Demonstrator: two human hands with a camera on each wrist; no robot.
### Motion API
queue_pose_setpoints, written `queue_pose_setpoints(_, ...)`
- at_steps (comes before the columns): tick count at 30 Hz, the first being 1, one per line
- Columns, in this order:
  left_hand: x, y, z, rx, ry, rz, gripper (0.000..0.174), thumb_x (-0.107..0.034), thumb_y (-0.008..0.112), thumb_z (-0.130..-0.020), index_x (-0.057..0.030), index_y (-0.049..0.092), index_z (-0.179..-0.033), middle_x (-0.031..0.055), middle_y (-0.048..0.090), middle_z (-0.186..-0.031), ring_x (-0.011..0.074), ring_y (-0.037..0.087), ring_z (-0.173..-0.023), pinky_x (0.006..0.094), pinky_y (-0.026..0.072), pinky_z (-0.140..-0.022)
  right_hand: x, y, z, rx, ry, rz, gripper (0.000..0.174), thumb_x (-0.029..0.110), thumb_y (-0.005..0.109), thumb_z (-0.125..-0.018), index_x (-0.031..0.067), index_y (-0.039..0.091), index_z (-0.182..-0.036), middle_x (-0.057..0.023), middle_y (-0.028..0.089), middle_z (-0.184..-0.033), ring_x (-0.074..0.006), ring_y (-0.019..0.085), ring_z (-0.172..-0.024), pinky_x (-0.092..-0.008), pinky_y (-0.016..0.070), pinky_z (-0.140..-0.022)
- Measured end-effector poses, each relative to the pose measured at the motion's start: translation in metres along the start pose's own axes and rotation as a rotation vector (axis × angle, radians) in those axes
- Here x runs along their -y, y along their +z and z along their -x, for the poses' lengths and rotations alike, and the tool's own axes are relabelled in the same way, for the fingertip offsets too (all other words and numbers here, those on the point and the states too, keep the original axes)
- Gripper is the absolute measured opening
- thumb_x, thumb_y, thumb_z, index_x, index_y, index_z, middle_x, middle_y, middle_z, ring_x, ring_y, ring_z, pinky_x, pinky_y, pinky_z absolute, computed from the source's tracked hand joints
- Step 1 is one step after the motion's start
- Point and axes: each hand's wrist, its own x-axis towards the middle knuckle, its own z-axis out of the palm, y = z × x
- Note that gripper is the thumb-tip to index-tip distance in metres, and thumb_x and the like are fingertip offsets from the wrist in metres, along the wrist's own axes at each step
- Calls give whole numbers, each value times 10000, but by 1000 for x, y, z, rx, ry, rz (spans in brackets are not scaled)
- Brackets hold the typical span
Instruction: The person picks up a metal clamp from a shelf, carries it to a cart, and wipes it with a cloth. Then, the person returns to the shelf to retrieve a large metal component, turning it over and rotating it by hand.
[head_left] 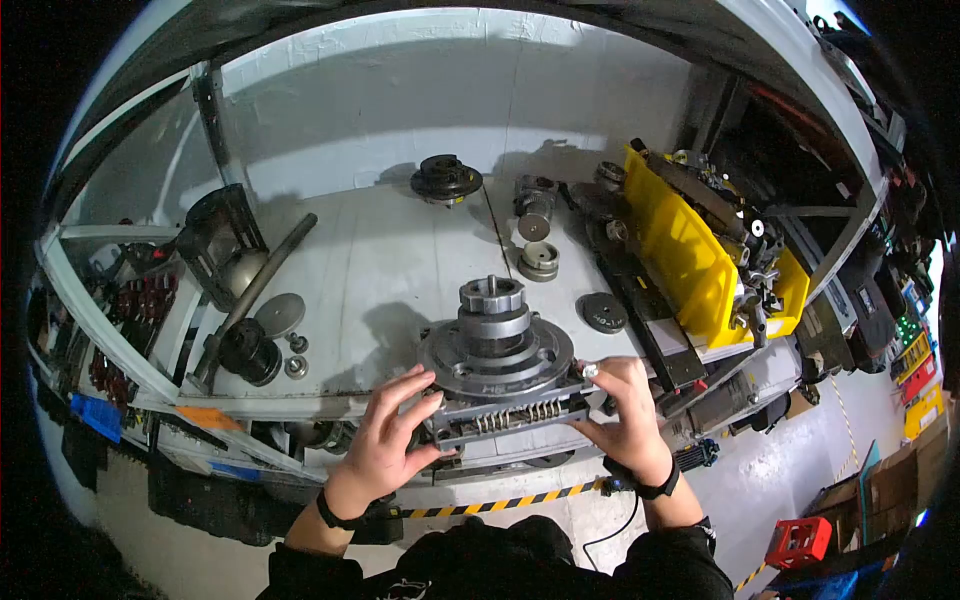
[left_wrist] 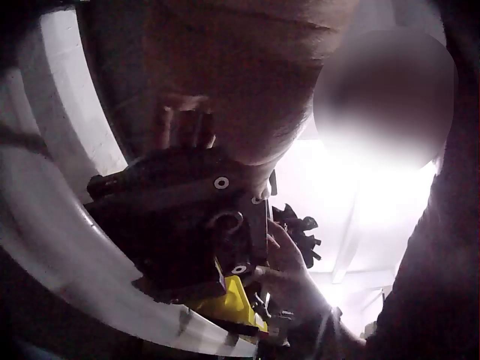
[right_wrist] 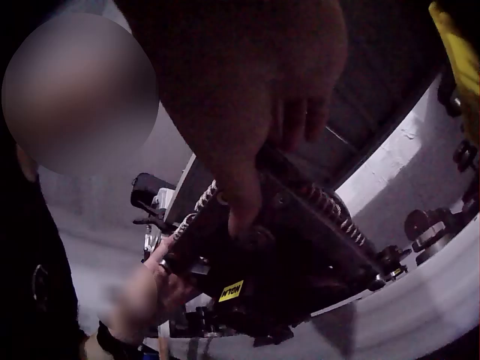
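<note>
Both hands hold a heavy metal assembly at the bench's front edge in the head view. It has a round flange (head_left: 440,362), a stepped hub with a nut-like ring (head_left: 490,295) on top, and a coil spring (head_left: 520,414) along the near side. My left hand (head_left: 385,435) grips its left end, fingers above and thumb lower. At the opposite end my right hand (head_left: 632,420) grips it, thumb beneath. The right wrist view shows the dark underside with coil springs (right_wrist: 341,217) along two sides and a yellow label (right_wrist: 231,291). Left-hand fingertips are partly hidden in the left wrist view.
On the white bench (head_left: 350,250) lie a dark flanged part (head_left: 445,180), a ring-shaped part (head_left: 538,261), and a dark disc (head_left: 604,312). A long rod (head_left: 270,265) and black cylinder (head_left: 250,352) are left. Yellow bins (head_left: 680,260) of metal parts stand right.
</note>
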Motion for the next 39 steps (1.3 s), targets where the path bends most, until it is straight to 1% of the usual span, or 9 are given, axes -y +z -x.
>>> queue_pose_setpoints(3, 1, -1, 0, 10, -45, 19, 703, -133, 845, -653, -61, 502, -1262, 170, 459, -1348, 382, 454, -1278, 478, 410, -1035, 7, -1, -1, 10, 16, 2, 647, 37, 842, -563, 32, 551, -1140, -128, 595, -1069, -324, 574, -950, -416, 457, -811)
queue_pose_setpoints(9, 4, 1, 2, 8, -48, 77, 719, -151, 869, -639, -129, 484, -1245, 160, 459, -1344, 374, 456, -1280, 472, 420, -1033, 11, 4, 10, -13, 63, 31, 594, 11, 826, -562, 44, 567, -1095, -109, 619, -1086, -286, 580, -948, -396, 475, -817)
queue_pose_setpoints(14, 5, 1, 8, 33, -83, 81, 561, -111, 877, -597, -121, 597, -1082, 136, 476, -1320, 371, 465, -1268, 466, 422, -1032, 11, 6, 17, -33, 55, 23, 553, 21, 825, -581, 59, 571, -1070, -99, 631, -1082, -278, 584, -940, -374, 483, -796)
queue_pose_setpoints(23, 8, 3, 17, 39, -77, 85, 527, -132, 886, -600, -133, 609, -1048, 128, 488, -1297, 365, 473, -1252, 463, 434, -1022, 10, 11, 24, -62, 47, 1, 524, 32, 823, -602, 75, 581, -1065, -95, 641, -1106, -275, 593, -921, -361, 497, -773)
queue_pose_setpoints(33, 12, 3, 11, 41, -97, 79, 538, -171, 885, -618, -132, 601, -1073, 143, 486, -1297, 374, 477, -1246, 466, 426, -1028, 6, 10, 14, -57, 47, -6, 553, 46, 840, -594, 73, 569, -1075, -100, 647, -1081, -272, 596, -913, -362, 507, -757)
queue_pose_setpoints(35, 13, 1, 10, 38, -65, 88, 571, -200, 886, -633, -128, 574, -1106, 159, 484, -1295, 379, 480, -1242, 469, 426, -1025, 6, 8, 15, -33, 47, 32, 576, 55, 848, -579, 74, 565, -1080, -101, 646, -1070, -273, 599, -917, -370, 500, -760)
queue_pose_setpoints(36, 14, 4, 6, -7, -47, 123, 609, -212, 886, -636, -126, 548, -1136, 170, 479, -1298, 380, 472, -1249, 474, 425, -1024, 7, 7, 12, -20, 73, 27, 604, 46, 850, -565, 72, 560, -1095, -95, 645, -1046, -277, 601, -921, -380, 491, -774)
queue_pose_setpoints(37, 15, 1, 4, 43, -43, 44, 691, -293, 896, -613, -127, 478, -1137, 194, 492, -1288, 424, 494, -1221, 515, 453, -979, 8, 8, 8, -38, 74, 20, 607, 28, 843, -568, 66, 560, -1103, -99, 639, -1042, -286, 600, -933, -385, 487, -790)
queue_pose_setpoints(39, 15, 3, 1, 8, -53, 126, 649, -208, 890, -630, -137, 530, -1165, 164, 472, -1308, 380, 459, -1259, 483, 429, -1016, 7, 10, 8, -45, 89, -9, 594, 9, 834, -575, 58, 564, -1102, -109, 631, -1066, -295, 595, -951, -389, 483, -806)
